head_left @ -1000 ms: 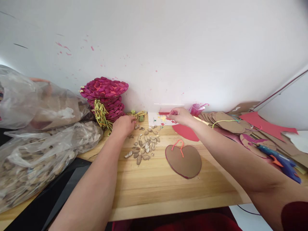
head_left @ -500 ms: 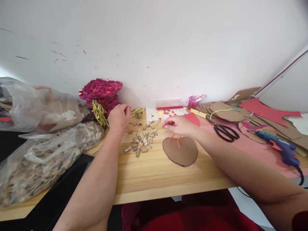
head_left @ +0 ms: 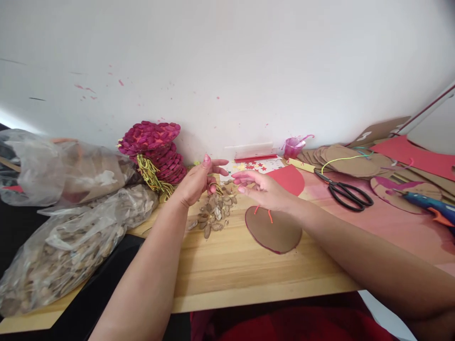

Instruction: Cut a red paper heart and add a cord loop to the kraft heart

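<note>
My left hand point(head_left: 203, 182) is above the peanut shells, thumb and index finger spread apart. Its lower fingers are curled at a loop of thin yellow cord point(head_left: 217, 188), which they seem to hold, though the grip is partly hidden. Facing it, my right hand point(head_left: 258, 185) has its fingers loosely stretched to the left and nothing visible in them. Loose peanut shells point(head_left: 213, 215) lie below the left hand. Under my right wrist is a round brown cardboard disc point(head_left: 273, 232) with a purple edge and an orange cord point(head_left: 271, 215).
At left stand a magenta shell-covered piece point(head_left: 152, 137) with yellow tassels and a plastic bag of shells point(head_left: 71, 251). Red card point(head_left: 287, 180), star cutouts point(head_left: 252, 166) and a stained cup point(head_left: 294, 147) are behind. Black scissors point(head_left: 350, 195) and a glue gun point(head_left: 426, 203) lie right.
My left hand has moved right and lower, its pinch now opened at thumb and index, with yellow cord beside its fingers. My right hand's fingers have spread. The view has shifted slightly.
</note>
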Motion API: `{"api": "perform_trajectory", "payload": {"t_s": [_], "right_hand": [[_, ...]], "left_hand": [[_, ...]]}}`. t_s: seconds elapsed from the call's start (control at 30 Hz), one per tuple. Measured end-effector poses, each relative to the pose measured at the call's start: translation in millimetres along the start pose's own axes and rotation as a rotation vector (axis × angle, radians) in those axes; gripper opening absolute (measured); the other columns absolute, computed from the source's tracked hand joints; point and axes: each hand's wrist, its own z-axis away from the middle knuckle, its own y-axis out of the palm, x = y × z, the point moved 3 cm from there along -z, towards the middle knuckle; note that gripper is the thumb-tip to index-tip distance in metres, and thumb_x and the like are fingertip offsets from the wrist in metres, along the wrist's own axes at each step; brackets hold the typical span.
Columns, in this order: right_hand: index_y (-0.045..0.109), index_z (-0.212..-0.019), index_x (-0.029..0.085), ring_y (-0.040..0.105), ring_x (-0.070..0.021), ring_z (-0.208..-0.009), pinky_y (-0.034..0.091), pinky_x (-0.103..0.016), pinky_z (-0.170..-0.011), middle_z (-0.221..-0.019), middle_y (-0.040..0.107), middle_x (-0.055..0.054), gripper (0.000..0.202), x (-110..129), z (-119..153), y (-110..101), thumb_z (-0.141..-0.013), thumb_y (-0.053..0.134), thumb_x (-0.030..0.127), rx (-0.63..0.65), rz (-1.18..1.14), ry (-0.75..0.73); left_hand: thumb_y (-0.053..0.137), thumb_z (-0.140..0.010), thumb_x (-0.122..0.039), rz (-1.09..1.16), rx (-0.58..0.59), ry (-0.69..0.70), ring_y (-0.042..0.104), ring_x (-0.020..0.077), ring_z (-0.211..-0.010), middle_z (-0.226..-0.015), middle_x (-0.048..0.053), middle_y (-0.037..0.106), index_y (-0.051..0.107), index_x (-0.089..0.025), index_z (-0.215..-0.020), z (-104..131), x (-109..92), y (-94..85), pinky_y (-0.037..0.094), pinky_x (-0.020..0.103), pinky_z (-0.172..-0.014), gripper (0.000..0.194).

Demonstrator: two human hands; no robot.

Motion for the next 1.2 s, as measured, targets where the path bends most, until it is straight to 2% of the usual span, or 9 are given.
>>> {"api": "perform_trajectory", "payload": {"t_s": [0.13,0.27,0.37,0.47,0.63,0.8,0.93,1.07,1.2], "right_hand": [[0.047,-0.137,0.023,0.05,-0.0236,-0.132,0.048,-0.043,-0.102,-0.135,0.058,-0.012,0.053,-1.1,2.4,16.8,-0.089,0.066,0.031,0.124,-0.232,-0.004],[0.053,-0.126,0.019,0.063,-0.018,-0.106,0.05,-0.035,-0.092,-0.111,0.064,-0.007,0.039,-0.8,1.6,33.2,-0.09,0.063,0.03,0.174,-0.329,0.025],[0.062,-0.1,0.016,0.063,-0.0153,-0.083,0.05,-0.031,-0.077,-0.091,0.065,-0.003,0.019,-2.6,-0.3,36.9,-0.091,0.06,0.033,0.1,-0.207,0.078],[0.067,-0.084,0.016,0.062,-0.0167,-0.076,0.047,-0.03,-0.07,-0.079,0.067,-0.002,0.023,-4.3,0.0,35.4,-0.092,0.058,0.036,0.052,0.003,0.11],[0.065,-0.123,0.018,0.063,-0.0243,-0.108,0.049,-0.037,-0.088,-0.12,0.069,-0.01,0.041,0.2,3.7,24.5,-0.085,0.068,0.033,-0.011,0.152,-0.006],[0.047,-0.143,0.025,0.053,-0.0269,-0.127,0.052,-0.038,-0.09,-0.143,0.054,-0.012,0.074,5.0,3.6,13.7,-0.079,0.075,0.049,-0.026,-0.088,-0.035],[0.062,-0.113,0.019,0.064,-0.0154,-0.09,0.053,-0.031,-0.082,-0.111,0.067,-0.008,0.032,13.5,3.1,11.0,-0.094,0.057,0.045,0.089,-0.282,-0.045],[0.063,-0.091,0.017,0.054,-0.0114,-0.059,0.047,-0.025,-0.059,-0.072,0.06,-0.001,0.031,15.5,8.9,-6.0,-0.099,0.044,0.041,0.079,-0.129,0.1],[0.064,-0.083,0.018,0.059,-0.0146,-0.059,0.045,-0.027,-0.059,-0.069,0.064,-0.003,0.03,9.1,19.5,-32.9,-0.098,0.044,0.034,0.123,0.214,0.185]], "left_hand": [[0.043,-0.087,-0.072,0.03,0.148,-0.046,0.06,0.0114,-0.059,-0.122,0.017,0.064,0.065,-0.02,-0.126,2.6,5.1,18.5,0.048,0.026,-0.05,0.068],[0.051,-0.088,-0.065,0.045,0.166,-0.05,0.062,0.0117,-0.062,-0.126,0.017,0.062,0.066,-0.021,-0.124,3.7,6.1,27.6,0.052,0.028,-0.055,0.058],[0.065,-0.085,-0.054,0.045,0.101,-0.002,0.059,0.009,-0.058,-0.118,0.014,0.066,0.069,-0.019,-0.119,3.5,3.0,27.4,0.05,0.025,-0.052,0.048],[0.071,-0.083,-0.045,0.106,0.01,0.092,0.057,0.0068,-0.057,-0.11,0.011,0.068,0.071,-0.018,-0.115,3.8,-4.5,22.6,0.048,0.022,-0.052,0.041],[0.06,-0.088,-0.055,0.233,-0.059,0.198,0.058,0.0077,-0.059,-0.111,0.01,0.068,0.068,-0.021,-0.119,5.9,-17.8,14.7,0.048,0.022,-0.052,0.046],[0.055,-0.088,-0.061,0.181,-0.016,0.145,0.059,0.0089,-0.061,-0.116,0.012,0.066,0.067,-0.019,-0.121,8.0,-20.0,26.3,0.05,0.025,-0.054,0.054],[0.06,-0.085,-0.063,0.152,0.032,0.092,0.06,0.0094,-0.06,-0.113,0.013,0.067,0.068,-0.018,-0.118,8.7,-23.2,48.1,0.049,0.025,-0.053,0.056],[0.065,-0.082,-0.06,0.142,0.001,0.064,0.056,0.0077,-0.054,-0.102,0.011,0.069,0.07,-0.015,-0.11,6.2,-29.3,64.6,0.045,0.023,-0.048,0.053],[0.069,-0.081,-0.055,0.178,-0.121,0.088,0.049,0.0044,-0.049,-0.087,0.006,0.066,0.072,-0.013,-0.103,4.2,-30.2,71.0,0.037,0.019,-0.043,0.047]]}}
